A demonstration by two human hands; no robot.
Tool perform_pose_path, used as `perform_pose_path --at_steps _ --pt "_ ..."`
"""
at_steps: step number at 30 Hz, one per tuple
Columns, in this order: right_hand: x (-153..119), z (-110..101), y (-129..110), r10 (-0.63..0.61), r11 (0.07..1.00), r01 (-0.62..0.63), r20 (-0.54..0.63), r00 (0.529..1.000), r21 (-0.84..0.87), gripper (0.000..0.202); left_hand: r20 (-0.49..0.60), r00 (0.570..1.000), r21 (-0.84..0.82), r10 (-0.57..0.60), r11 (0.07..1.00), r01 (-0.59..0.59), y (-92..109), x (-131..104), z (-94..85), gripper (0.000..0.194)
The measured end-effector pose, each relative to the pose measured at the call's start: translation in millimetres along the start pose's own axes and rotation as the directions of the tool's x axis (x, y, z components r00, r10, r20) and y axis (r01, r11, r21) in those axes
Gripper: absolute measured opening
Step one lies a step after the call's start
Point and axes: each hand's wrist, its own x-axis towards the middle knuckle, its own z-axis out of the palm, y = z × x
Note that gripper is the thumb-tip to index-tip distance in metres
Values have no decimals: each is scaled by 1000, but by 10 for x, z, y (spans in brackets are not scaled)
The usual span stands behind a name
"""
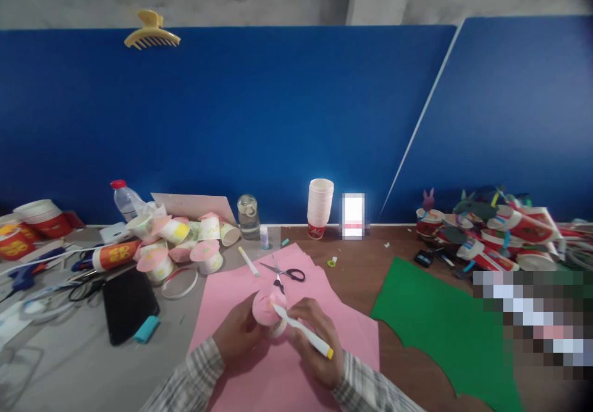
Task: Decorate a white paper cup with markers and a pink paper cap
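Note:
My left hand [241,328] is closed round a small paper cup [278,328] with a round pink paper piece [267,309] on it. In my right hand [317,341] is a white marker [306,333] with a yellow end, its tip against the pink piece. Beneath both hands lie pink paper sheets [241,375]. Just beyond the cup, black-handled scissors [290,273] rest on that paper with their blades apart. A second, pale marker with a yellow end [249,262] lies up and left of them.
Paper cups with pink pieces [206,254] are heaped at left, near a black tablet [130,304] and a glass jar [248,217]. A cup stack [319,208] stands at the back. Green paper [435,325] and a pile of red-white cups [504,236] lie right.

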Motion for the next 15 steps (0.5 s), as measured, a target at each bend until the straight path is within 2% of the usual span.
perform_pose_path --at_steps 15 --pt "-48 7 25 26 998 -28 -36 999 -57 14 -2 1000 15 -15 1000 15 -19 5 10 30"
